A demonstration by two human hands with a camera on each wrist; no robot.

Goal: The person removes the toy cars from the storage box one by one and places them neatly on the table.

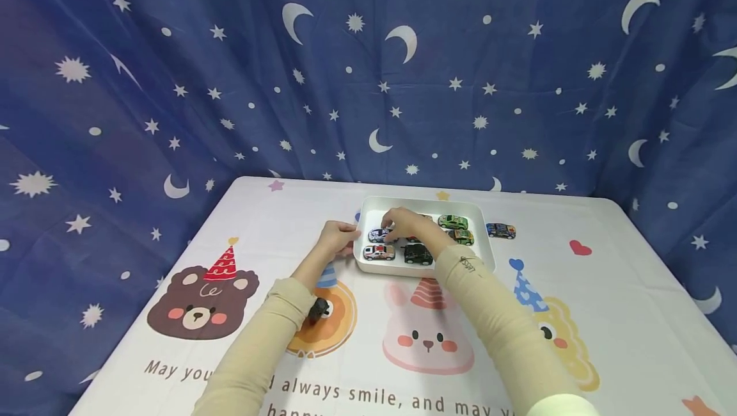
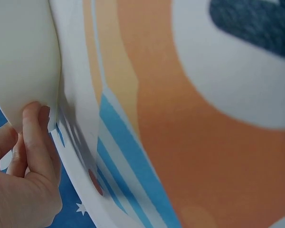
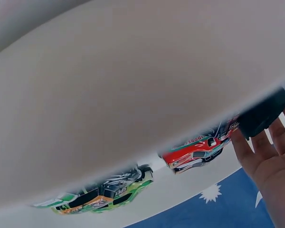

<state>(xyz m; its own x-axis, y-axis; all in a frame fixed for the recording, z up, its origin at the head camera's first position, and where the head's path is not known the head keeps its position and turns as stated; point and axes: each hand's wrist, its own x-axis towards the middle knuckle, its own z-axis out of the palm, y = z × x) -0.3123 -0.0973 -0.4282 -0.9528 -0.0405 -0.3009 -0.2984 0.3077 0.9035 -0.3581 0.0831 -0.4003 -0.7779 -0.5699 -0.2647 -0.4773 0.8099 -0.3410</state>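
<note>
We see a navy curtain [image 1: 322, 64] with a white moon-and-star pattern, a white tablecloth [image 1: 622, 313] and a white tray [image 1: 397, 269]. From the tray's centre, we spot a green car [image 1: 453, 222] at two o'clock, a black car [image 1: 418, 255] at six, and a white-and-orange car [image 1: 379, 253] at eight.

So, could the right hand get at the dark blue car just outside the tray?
Probably yes: nothing covers the dark blue car, which looks near; the right hand would just need to clear the right wall of the tray.
</note>
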